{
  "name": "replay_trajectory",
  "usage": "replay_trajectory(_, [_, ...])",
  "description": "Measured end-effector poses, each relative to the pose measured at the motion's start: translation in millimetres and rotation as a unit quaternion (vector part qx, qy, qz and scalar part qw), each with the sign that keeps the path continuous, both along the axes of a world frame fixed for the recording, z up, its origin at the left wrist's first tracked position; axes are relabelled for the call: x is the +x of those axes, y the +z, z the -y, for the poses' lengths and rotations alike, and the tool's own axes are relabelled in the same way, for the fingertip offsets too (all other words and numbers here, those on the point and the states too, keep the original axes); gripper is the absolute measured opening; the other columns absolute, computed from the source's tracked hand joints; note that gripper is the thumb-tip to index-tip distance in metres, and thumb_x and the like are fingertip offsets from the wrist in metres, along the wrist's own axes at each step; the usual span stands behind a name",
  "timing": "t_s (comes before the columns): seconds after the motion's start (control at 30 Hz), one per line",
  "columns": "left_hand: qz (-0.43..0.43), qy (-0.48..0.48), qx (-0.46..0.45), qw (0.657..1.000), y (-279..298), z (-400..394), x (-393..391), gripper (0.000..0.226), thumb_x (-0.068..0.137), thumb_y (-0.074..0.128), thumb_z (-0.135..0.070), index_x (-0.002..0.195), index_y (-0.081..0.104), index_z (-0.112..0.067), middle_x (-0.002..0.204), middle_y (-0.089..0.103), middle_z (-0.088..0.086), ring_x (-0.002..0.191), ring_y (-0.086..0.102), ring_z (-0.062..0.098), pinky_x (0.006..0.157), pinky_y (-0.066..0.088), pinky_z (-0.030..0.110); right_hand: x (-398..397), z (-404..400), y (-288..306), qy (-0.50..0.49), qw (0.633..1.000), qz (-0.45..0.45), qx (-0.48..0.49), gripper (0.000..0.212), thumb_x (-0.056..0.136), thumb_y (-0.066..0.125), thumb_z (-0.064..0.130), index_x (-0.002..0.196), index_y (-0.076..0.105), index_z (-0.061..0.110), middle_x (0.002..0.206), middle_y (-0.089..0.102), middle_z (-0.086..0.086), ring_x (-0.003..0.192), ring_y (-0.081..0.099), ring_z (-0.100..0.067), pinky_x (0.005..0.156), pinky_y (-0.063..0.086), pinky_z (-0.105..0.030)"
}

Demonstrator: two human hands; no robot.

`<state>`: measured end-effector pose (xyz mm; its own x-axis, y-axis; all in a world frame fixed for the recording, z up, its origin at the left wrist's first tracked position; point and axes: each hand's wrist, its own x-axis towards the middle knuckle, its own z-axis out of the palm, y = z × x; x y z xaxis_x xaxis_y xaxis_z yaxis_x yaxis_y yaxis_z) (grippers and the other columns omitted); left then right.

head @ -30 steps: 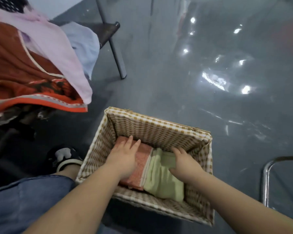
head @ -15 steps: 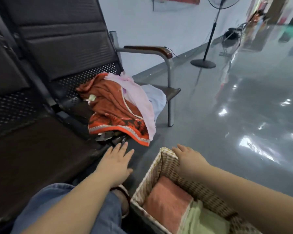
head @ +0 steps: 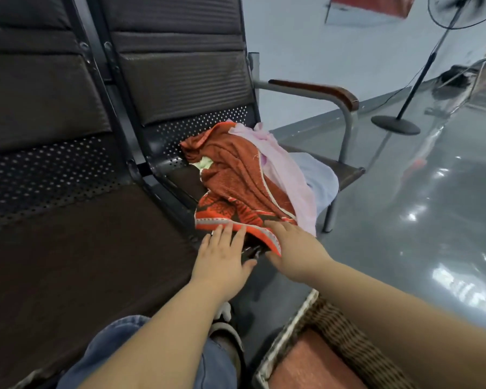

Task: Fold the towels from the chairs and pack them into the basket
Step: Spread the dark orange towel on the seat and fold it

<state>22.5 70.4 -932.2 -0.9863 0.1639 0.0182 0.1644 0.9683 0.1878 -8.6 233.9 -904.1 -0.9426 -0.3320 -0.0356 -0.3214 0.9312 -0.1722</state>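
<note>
A heap of towels lies on the end chair seat (head: 348, 171): an orange-red patterned towel (head: 233, 181) on top, a pale pink one (head: 286, 175) and a light blue one (head: 320, 178) beside it. My left hand (head: 222, 259) reaches with straight fingers, its tips at the orange towel's front hem. My right hand (head: 295, 251) is at the same hem, with the edge lying over its fingers; I cannot tell whether it holds it. The woven basket (head: 331, 318) stands on the floor at the bottom right, with a folded salmon towel (head: 312, 363) inside.
A dark padded seat (head: 82, 248) stretches to the left. A metal armrest with a wooden top (head: 317, 92) bounds the end chair. A standing fan (head: 399, 124) is on the glossy grey floor behind. My jeans-clad knee (head: 141, 357) is at the bottom.
Both hands left the basket, where they pressed on folded towels, and moved up and left to the towel heap on the chair. The view swung from the basket to the chairs.
</note>
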Motion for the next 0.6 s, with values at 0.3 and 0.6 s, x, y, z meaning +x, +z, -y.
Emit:
replay_trajectory(0.3, [0.010,0.025,0.051,0.998,-19,9,-31,0.066,0.096,0.035,-0.054,0.151,0.015,-0.022,0.159,0.012,0.003,0.146,0.009,0.019,0.116,0.011,0.037,-35,10,-26,-0.009,0.999,-0.036,-0.014,0.034,0.095,0.049,0.038,0.118,0.055,0.014,0.123,0.056,-0.006,0.116,0.049,-0.028,0.091,0.039,-0.035])
replay_trajectory(0.6, [-0.041,0.025,0.255,0.966,-10,13,-40,0.063,0.087,0.029,-0.066,0.128,0.055,-0.026,0.130,0.056,-0.001,0.128,0.041,0.018,0.109,0.025,0.034,-14,20,0,-0.014,0.976,-0.021,-0.214,0.015,0.093,0.056,0.032,0.092,0.060,0.017,0.082,0.060,0.005,0.084,0.057,-0.018,0.074,0.039,-0.029])
